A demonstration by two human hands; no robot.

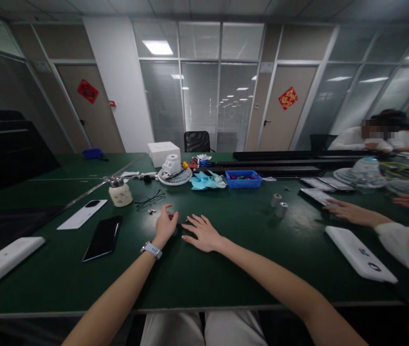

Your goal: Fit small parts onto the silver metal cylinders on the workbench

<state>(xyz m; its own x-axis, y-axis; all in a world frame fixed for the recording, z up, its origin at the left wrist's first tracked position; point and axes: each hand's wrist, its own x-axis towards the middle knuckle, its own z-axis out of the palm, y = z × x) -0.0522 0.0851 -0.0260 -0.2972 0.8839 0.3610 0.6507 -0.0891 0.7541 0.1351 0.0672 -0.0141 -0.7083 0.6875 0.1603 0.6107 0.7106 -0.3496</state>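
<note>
My right hand (204,234) rests palm down on the green table (226,278), fingers spread and nothing in its grip. Just left of it is my left hand (166,226), loosely bent, with thumb and fingers apart; no object shows in it, though its palm side is partly hidden. A watch (151,249) circles the left wrist. Near the left fingers lie a small white and dark piece, like an earbud (151,211), and a pair of dark-framed eyeglasses (149,200). Two metal cylinders (281,209) stand right of my hands.
Left are a cream bottle (120,194), a white phone (82,215) and a black phone (102,238). Behind sit a fan part (174,176), light-blue fan blades (206,181) and a blue tray (243,179). A co-worker's hand (348,213) touches a phone (316,196) at right, near a white device (361,253).
</note>
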